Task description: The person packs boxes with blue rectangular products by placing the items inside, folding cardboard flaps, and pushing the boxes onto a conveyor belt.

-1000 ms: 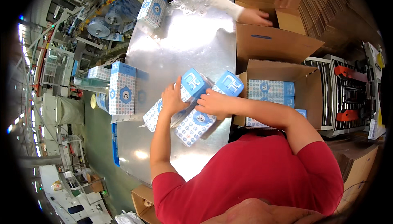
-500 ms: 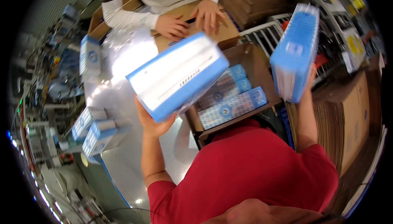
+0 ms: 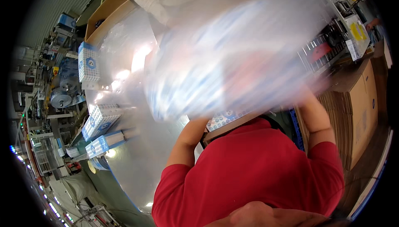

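A large blue-and-white pack (image 3: pixel 191 77), badly smeared by motion, is held up close in front of me and fills much of the upper middle. Whether it is one pack or two together I cannot tell. My left hand (image 3: pixel 202 122) meets its lower edge, with fingers hidden behind it. At its right end is my right hand (image 3: pixel 311 90), blurred but apparently gripping it. Below the blur shows part of an open carton (image 3: pixel 232 132), with a patterned blue-and-white box (image 3: pixel 226 120) inside. The rest of the carton is covered.
On the shiny metal table (image 3: pixel 145 160), a box (image 3: pixel 89 64) stands at the far left, and two more boxes, one (image 3: pixel 102 121) behind the other (image 3: pixel 104 144), lie nearer. A co-worker's white sleeve (image 3: pixel 151 2) shows across the table. Flattened cardboard (image 3: pixel 338 119) is stacked at right.
The separate packs in my hands have come up and together into one blurred mass, hiding most of the carton. My forearms have drawn inward. The co-worker's hands are now hidden.
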Demonstrator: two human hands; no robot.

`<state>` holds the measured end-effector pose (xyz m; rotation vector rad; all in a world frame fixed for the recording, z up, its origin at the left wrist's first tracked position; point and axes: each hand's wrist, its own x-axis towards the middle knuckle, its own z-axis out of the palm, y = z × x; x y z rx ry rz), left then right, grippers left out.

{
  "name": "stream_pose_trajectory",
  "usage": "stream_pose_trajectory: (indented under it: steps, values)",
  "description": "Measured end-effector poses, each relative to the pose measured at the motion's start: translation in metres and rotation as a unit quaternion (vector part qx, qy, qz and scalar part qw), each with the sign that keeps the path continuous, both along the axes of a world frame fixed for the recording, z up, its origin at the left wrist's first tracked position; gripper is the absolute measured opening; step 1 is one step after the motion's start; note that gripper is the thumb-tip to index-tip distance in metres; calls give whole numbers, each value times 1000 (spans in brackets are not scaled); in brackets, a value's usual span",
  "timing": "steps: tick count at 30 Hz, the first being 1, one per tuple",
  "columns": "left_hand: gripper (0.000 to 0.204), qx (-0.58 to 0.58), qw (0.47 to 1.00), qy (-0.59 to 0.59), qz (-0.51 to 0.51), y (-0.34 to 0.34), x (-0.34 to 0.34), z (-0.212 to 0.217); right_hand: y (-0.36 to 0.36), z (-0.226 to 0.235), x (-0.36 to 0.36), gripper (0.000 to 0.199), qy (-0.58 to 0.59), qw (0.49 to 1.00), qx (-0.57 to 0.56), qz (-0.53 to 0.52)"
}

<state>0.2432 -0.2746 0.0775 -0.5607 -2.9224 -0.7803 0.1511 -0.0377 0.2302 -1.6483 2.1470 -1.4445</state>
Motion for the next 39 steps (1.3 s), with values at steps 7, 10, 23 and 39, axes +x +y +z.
stream_pose_trajectory:
  steps: [7, 10, 23, 39]
  values:
    - [53, -50, 974, -222, 9, -4, 12, 28, -92, -112, -26, 66, 308, 879, 365, 14]
    - [55, -80, 979, 104, 153, -19, 11, 26, -112, -145, -16, 65, 271, 862, 428, -19]
    - [59, 218, 867, 15, 449, -61, 38, -94, -51, -100, -38, 62, -22, 915, 389, -106]
    - [50, 557, 667, -258, 422, -53, 81, -74, 42, -141, -52, 112, -303, 810, 500, -50]
